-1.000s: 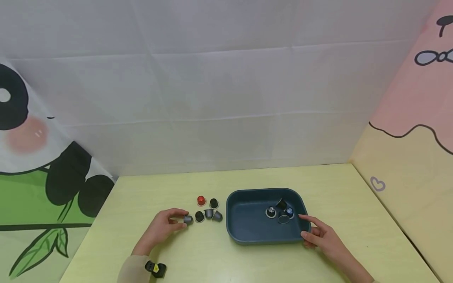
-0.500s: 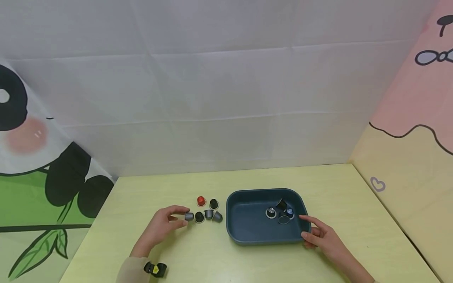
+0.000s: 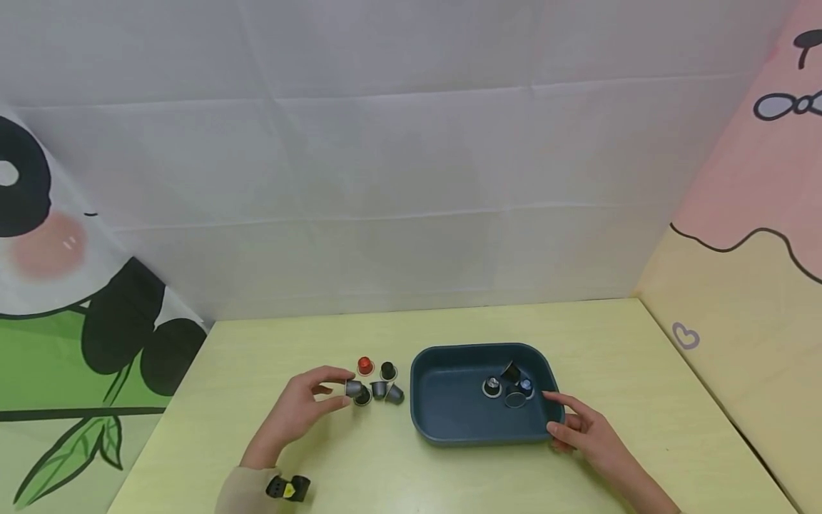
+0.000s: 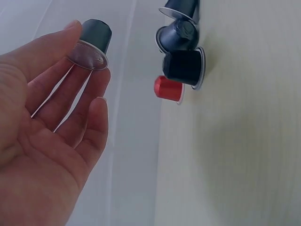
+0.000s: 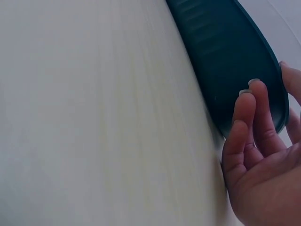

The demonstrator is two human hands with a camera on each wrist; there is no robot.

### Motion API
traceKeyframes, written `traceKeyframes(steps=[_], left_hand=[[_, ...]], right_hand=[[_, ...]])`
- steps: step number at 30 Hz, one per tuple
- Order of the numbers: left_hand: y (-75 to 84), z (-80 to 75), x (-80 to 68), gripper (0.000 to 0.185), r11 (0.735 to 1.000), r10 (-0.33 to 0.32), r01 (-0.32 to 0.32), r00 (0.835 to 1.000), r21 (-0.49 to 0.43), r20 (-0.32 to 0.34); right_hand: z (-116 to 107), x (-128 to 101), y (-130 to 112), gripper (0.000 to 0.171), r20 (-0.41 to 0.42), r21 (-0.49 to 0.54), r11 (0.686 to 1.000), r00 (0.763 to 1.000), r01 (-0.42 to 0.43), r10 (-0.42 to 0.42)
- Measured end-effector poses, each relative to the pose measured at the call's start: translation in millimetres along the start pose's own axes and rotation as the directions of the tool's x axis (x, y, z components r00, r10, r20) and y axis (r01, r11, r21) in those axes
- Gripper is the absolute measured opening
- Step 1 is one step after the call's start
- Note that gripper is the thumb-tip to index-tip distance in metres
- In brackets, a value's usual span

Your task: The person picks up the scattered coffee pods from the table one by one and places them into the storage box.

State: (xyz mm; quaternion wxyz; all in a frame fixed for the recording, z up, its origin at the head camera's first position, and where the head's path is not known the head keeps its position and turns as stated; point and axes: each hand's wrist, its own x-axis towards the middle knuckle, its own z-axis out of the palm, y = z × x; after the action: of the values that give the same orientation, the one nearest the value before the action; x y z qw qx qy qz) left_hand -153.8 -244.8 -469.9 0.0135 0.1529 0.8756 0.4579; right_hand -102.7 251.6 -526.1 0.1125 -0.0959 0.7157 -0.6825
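Observation:
My left hand pinches a grey coffee capsule between thumb and fingers. In the left wrist view that capsule is tilted, its foil lid facing the palm. From the head view it overlaps a black capsule on the table. Close by stand a red capsule, another black capsule and two grey capsules, one upright and one tipped. My right hand grips the right end of a dark blue tray, which holds several dark capsules at its right side.
The pale yellow table extends around the tray and the loose capsules. A white cloth wall rises behind it, with printed panels at the left and right.
The left hand has moved a little to the right and upward with the grey capsule, which now partly covers the black one. The right hand and tray have stayed put.

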Motion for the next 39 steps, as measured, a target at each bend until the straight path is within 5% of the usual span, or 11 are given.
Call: traceKeyframes(steps=[11, 21, 39], left_hand=[[21.0, 7.3, 7.6, 0.036, 0.997, 0.068, -0.068, 0.998, -0.036, 0.014], [37.9, 29.1, 25.4, 0.034, 0.984, 0.152, -0.143, 0.985, -0.11, 0.077], [88.7, 68.4, 73.9, 0.034, 0.951, 0.305, -0.288, 0.932, -0.112, 0.193]], right_hand=[[-1, 0, 2, 0.045, 0.011, 0.02, 1.0, 1.0, 0.004, -0.004], [-2, 1, 4, 0.046, 0.013, 0.034, 0.999, 1.0, 0.006, -0.006], [0, 1, 3, 0.048, -0.012, 0.003, 1.0, 0.999, -0.03, 0.03]])
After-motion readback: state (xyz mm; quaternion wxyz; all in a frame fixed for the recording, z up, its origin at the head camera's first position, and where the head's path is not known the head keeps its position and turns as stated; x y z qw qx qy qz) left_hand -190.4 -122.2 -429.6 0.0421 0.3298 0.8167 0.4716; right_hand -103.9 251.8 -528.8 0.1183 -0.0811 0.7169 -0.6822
